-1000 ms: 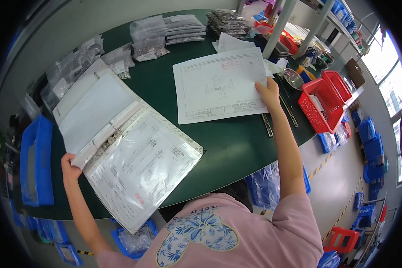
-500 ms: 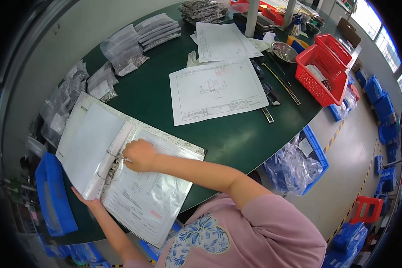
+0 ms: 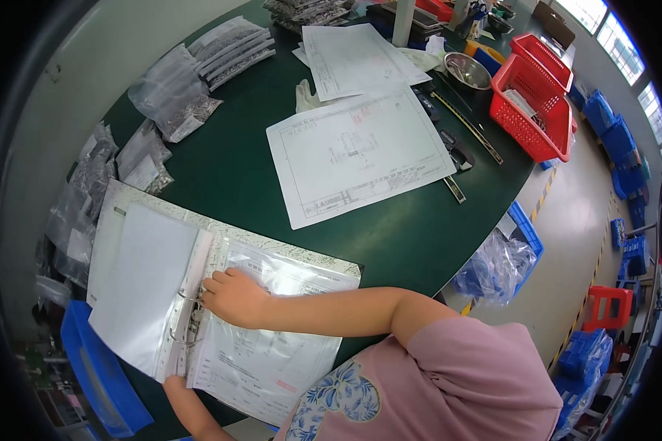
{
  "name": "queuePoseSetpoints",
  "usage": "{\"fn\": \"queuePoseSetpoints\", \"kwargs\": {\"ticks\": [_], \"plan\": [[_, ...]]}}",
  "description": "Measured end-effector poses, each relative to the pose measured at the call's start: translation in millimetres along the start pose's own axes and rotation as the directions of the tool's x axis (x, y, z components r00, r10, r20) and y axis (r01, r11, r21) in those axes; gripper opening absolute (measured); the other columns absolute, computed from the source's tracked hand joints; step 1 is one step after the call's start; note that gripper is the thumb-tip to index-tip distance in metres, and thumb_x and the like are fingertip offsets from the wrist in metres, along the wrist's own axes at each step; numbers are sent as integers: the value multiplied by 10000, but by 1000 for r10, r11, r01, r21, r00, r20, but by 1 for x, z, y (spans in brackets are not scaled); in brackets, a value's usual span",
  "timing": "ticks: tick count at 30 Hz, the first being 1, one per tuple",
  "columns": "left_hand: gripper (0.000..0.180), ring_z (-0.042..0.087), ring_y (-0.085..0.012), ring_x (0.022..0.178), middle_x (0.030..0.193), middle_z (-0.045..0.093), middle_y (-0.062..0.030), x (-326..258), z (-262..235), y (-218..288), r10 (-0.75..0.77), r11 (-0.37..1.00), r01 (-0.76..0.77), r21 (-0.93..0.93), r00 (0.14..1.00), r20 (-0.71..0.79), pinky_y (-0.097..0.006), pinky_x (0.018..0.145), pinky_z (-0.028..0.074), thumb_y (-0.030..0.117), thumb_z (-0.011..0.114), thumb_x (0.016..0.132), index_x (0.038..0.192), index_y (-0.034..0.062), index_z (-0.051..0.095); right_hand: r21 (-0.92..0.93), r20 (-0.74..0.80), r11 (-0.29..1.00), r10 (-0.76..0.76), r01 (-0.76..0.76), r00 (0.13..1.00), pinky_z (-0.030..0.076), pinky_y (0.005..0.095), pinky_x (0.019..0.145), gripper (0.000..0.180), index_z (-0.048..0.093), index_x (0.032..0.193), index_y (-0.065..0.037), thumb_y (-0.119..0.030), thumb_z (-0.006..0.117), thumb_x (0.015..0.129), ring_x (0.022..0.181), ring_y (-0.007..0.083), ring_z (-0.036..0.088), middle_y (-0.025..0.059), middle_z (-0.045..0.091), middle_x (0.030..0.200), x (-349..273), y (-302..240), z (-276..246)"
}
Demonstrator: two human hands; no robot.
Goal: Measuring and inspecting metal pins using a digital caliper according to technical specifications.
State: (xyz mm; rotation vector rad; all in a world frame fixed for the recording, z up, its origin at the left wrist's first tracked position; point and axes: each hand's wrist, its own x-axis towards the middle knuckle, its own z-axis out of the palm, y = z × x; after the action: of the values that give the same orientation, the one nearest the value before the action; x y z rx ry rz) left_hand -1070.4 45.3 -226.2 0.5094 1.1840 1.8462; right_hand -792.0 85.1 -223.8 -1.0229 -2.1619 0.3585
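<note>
An open ring binder [image 3: 287, 256] lies near the table's left front edge, with a stack of sheets in plastic sleeves [image 3: 143, 287] on its left side and a sleeved drawing [image 3: 250, 367] on its right. My right hand [image 3: 235, 298] rests over the middle of the binder, its bent fingers closed at the upper metal ring [image 3: 189, 297]. Below it, the lower ring [image 3: 180, 340] shows uncovered. My left hand [image 3: 176, 386] grips the binder's lower edge by the spine, its fingertips partly hidden by the sleeves.
Two loose drawings [image 3: 360, 158] lie beyond the binder, beside calipers [image 3: 456, 151]. Bags of small parts [image 3: 176, 95] line the left edge. A red basket [image 3: 529, 110] and metal bowl [image 3: 467, 71] stand at right. A blue bin [image 3: 103, 367] sits at lower left.
The view has shifted, so the binder appears lower. My right hand's fingers have spread a little over the upper ring. My left hand has moved closer to the spine's lower end.
</note>
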Motion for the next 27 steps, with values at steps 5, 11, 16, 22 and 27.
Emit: {"fn": "queuePoseSetpoints", "kwargs": {"ticks": [5, 11, 16, 22, 27], "plan": [[346, 521, -318, 966, 1087, 535, -138, -7, -3, -17, -17, 1000, 17, 9, 1000, 6, -420, 860, 411, 218, 476, 791, 1088, 43, 504, 24, 89, 999, 23, -25, 996, 379, 290, 713, 96, 587, 735, -101, -179, 531, 745, 805, 172, 481, 22, 489, 791, 2, 3, 0], [330, 523, -315, 961, 1083, 538, -138, -8, -10, -21, -32, 998, 32, 45, 999, -7, -414, 858, 411, 199, 477, 786, 1074, 40, 510, 39, 93, 998, 44, -48, 995, 380, 305, 712, 97, 600, 756, -88, -160, 536, 743, 834, 186, 484, 38, 512, 821, 4, 3, 2], [317, 525, -313, 957, 1079, 540, -138, -8, -11, -14, -35, 996, 34, 87, 999, 7, -409, 857, 411, 183, 478, 783, 1062, 38, 516, 159, 51, 983, 83, -90, 995, 358, 344, 813, 177, 604, 854, -71, -160, 518, 729, 947, 248, 473, 90, 534, 983, 3, 9, 7], [301, 527, -310, 952, 1075, 542, -138, -7, -7, 9, -41, 986, 28, 163, 996, 75, -402, 855, 412, 163, 479, 779, 1048, 35, 523, 231, -47, 973, 14, -3, 999, 325, 392, 893, 335, 538, 1014, -67, -183, 535, 700, 1064, 292, 409, 132, 491, 1105, 6, 10, 6], [289, 529, -307, 947, 1072, 544, -137, -28, 9, 10, -125, 941, 54, 334, 973, 193, -397, 853, 412, 147, 480, 775, 1036, 33, 528, 137, 233, 983, 91, -125, 968, 328, 381, 888, 386, 519, 1052, -66, -208, 540, 694, 1053, 279, 407, 135, 474, 1112, 2, 8, -6]]}}
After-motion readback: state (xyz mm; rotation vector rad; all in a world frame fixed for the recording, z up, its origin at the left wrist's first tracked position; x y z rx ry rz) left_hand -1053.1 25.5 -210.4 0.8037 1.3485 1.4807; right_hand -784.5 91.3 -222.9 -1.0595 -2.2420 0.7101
